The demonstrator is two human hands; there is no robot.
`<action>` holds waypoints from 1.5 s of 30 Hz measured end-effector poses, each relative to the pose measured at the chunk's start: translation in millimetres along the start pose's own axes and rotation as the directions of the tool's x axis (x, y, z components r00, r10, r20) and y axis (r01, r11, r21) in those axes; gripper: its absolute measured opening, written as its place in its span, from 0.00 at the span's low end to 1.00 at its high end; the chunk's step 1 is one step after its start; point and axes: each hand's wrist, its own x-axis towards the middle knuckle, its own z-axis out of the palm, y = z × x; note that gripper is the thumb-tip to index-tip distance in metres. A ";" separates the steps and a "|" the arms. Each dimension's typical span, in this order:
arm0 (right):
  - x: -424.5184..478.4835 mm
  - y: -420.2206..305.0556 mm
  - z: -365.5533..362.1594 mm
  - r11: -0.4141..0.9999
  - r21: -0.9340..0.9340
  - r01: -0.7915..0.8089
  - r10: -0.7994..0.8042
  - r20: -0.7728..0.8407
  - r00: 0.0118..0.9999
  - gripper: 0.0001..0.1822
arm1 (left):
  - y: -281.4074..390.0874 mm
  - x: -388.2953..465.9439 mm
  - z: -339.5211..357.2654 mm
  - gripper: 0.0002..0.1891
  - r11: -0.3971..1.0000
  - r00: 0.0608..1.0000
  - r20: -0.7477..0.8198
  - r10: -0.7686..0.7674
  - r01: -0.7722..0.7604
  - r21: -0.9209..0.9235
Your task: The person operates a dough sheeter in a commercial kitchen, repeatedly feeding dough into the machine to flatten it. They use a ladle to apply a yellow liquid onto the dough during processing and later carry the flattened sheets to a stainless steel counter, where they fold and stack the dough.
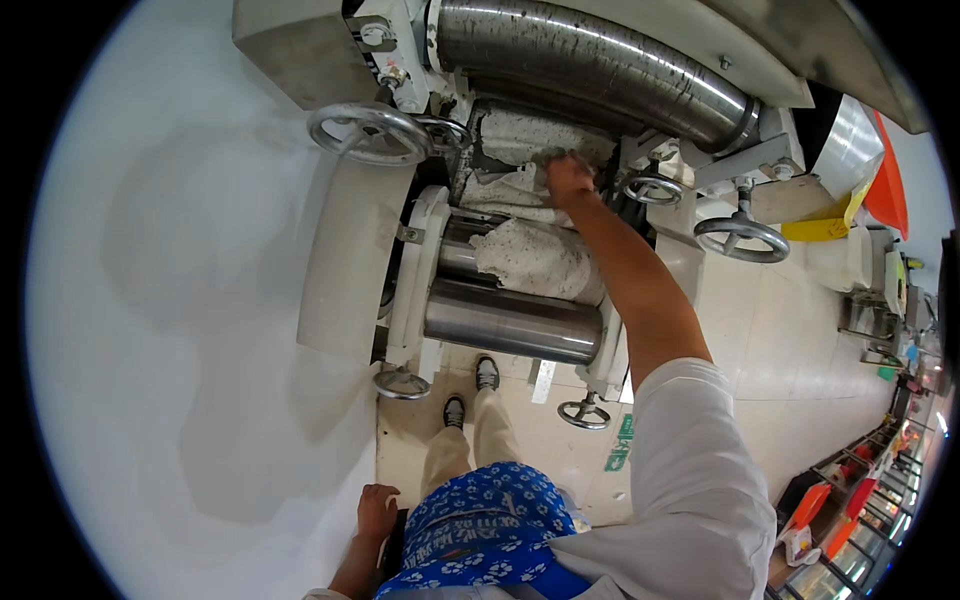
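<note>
My right hand point(570, 178) reaches into a roller machine and touches the torn edge of a grey, speckled sheet of dough-like material point(499, 187); its fingers are partly hidden, so a grip cannot be made out. More of the sheet point(540, 135) lies behind the hand, under the large upper steel roller point(592, 56). A further ragged flap point(536, 259) drapes over the nearer rollers, above the smooth front steel roller point(517, 319). My left hand point(377, 510) hangs low beside the blue patterned apron point(487, 517), fingers loosely bent, with nothing seen in it.
Metal handwheels stick out at the machine's left point(370, 133), right point(741, 238) and front point(585, 414). A white wall point(187, 300) runs close on the left. Pale floor tiles point(750, 337) lie at the right, with a rack point(855, 457) and red and orange items beyond.
</note>
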 end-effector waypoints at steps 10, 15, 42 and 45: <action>-25.6 -3.1 -5.5 0.961 0.277 0.006 0.101 -0.372 0.923 0.25 | -24.8 -10.1 3.4 0.09 0.999 0.999 0.022 0.035 -0.035 0.024; -64.0 -5.4 -27.4 0.878 0.472 0.081 0.018 -0.203 0.979 0.22 | -33.9 -13.9 2.2 0.08 0.998 0.998 0.005 0.065 -0.065 0.023; -289.5 -27.2 -41.1 0.741 0.657 0.139 0.301 -0.511 0.805 0.12 | -162.9 -44.4 25.1 0.06 0.971 0.970 -0.053 0.237 -0.236 0.028; -404.0 -53.2 -48.3 0.681 0.714 0.163 0.374 -0.530 0.761 0.10 | -170.7 -25.7 28.3 0.04 0.965 0.963 -0.052 0.263 -0.262 0.026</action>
